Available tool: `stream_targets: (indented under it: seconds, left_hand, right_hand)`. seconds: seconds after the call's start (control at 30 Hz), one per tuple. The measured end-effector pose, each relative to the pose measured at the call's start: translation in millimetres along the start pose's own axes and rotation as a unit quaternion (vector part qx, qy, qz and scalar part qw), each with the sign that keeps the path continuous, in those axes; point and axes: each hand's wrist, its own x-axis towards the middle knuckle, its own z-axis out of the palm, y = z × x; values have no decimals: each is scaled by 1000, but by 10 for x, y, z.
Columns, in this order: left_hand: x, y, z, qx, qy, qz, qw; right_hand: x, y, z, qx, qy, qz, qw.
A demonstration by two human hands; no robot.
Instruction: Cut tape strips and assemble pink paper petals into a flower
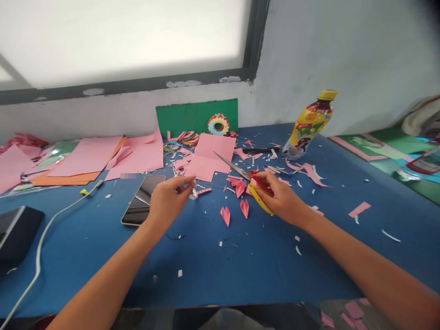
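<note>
Closest in, two bare forearms stretch out over the blue table, which is littered with small paper snippets. The right hand has its fingers closed through the yellow handles of a pair of scissors, whose blades point up and to the left across the table and lie close together. The left hand has thumb and fingertips pinched on a small scrap of paper near a pink strip; from here the scrap is too small to tell its shape. Between the hands, several folded red-pink paper pieces lie on the table, one just beside the scissors' blades. A phone lies face up just left of the left hand, with a white cable running past it. Further back lie pink paper sheets, a green card propped against the wall with a paper ring before it, and a yellow-capped bottle tilted to the right.
</note>
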Motion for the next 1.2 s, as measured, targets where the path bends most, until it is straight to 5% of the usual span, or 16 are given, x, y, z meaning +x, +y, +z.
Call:
stream_targets:
  seconds: [0.3, 0.63, 0.93, 1.2]
  left_hand:
    - [12, 26, 58, -211, 7, -40, 977]
    - [-34, 116, 161, -461, 10, -99, 882]
    - [-68, 181, 171, -530, 50, -148, 833]
    - [-114, 221, 176, -514, 46, -120, 848]
  right_hand:
    - [-5, -3, 22, -1, -23, -8, 1000]
    - [-80, -145, 15, 37, -48, 10, 998]
    - [-107, -197, 62, -49, -72, -17, 996]
    - [-123, -220, 104, -59, -69, -36, 995]
